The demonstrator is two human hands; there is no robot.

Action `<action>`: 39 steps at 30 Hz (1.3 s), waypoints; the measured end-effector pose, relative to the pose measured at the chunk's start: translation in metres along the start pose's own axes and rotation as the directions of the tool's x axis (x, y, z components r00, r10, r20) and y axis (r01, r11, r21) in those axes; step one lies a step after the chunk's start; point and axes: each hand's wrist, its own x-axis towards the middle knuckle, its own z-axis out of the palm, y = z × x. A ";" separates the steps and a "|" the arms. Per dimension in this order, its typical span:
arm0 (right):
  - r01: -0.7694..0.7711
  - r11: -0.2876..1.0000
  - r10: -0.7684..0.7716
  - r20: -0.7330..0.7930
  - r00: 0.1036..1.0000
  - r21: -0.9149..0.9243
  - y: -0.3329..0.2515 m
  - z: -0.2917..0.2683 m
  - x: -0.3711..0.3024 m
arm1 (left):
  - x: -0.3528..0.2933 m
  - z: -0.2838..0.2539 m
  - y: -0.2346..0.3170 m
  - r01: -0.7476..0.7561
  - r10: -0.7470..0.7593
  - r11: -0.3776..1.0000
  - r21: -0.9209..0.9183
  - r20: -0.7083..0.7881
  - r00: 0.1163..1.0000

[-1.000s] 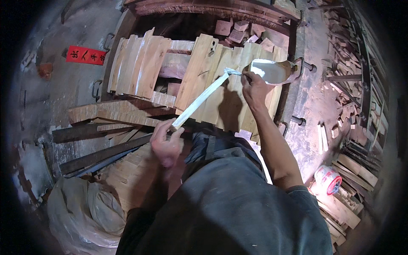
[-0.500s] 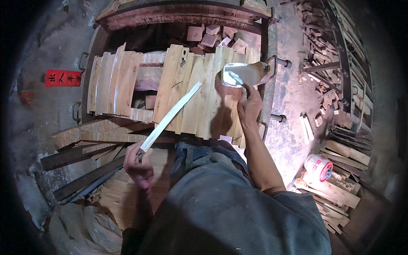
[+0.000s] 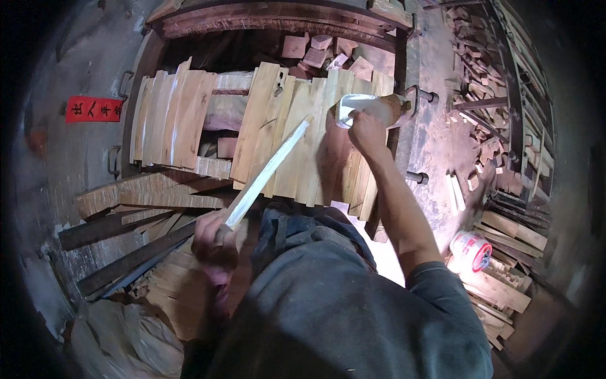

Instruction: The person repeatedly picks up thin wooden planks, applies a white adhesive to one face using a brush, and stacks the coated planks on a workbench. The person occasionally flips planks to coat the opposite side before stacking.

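Observation:
My left hand (image 3: 213,239) is closed round the near end of a narrow wooden strip (image 3: 267,172). The strip slants up to the right, and its upper face is coated white. Its far end lies over the row of boards (image 3: 297,145). My right hand (image 3: 368,131) is closed at the near rim of an open, rounded container (image 3: 392,108). White, glue-like stuff (image 3: 355,101) shows inside the container, which stands on the right part of the boards. My fingers hide whatever the right hand grips.
A heavy frame (image 3: 278,24) with bolts (image 3: 418,177) surrounds the boards, and wood blocks (image 3: 314,55) lie at its far side. Long timbers (image 3: 145,202) are stacked at left. Offcuts (image 3: 483,82) and a white-and-red tub (image 3: 468,251) are at right.
My right hand has come down over the container, covering the slim light tool seen in it earlier. My left hand and the strip have shifted slightly to the right.

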 end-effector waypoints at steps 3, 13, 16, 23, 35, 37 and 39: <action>0.220 0.973 -0.217 0.050 0.975 -0.068 0.013 0.002 0.008 | 0.012 -0.005 0.013 0.116 -0.115 0.992 -0.046 0.027 0.993; -0.321 0.630 0.544 -0.108 0.832 0.707 0.023 0.003 -0.032 | 0.008 -0.006 0.005 0.300 -0.298 0.953 -0.030 0.056 0.953; -0.260 0.079 0.641 0.151 0.753 0.962 0.017 0.010 -0.053 | 0.007 -0.007 0.006 0.328 -0.326 0.943 -0.051 0.043 0.944; -0.265 -0.157 0.453 0.307 0.837 0.952 -0.019 -0.001 -0.075 | 0.010 -0.008 0.005 0.302 -0.303 0.950 -0.084 0.004 0.953; 0.077 0.751 0.090 -0.217 0.972 0.655 -0.060 0.033 -0.076 | 0.008 -0.007 0.002 0.298 -0.300 0.948 -0.108 -0.001 0.954; -0.134 0.599 0.216 0.001 0.976 0.790 -0.076 0.003 -0.086 | 0.009 -0.008 0.002 0.312 -0.314 0.945 -0.099 0.001 0.950; 0.022 0.736 0.171 -0.218 0.961 0.676 -0.064 0.025 -0.070 | 0.010 -0.007 0.002 0.305 -0.307 0.947 -0.102 0.001 0.952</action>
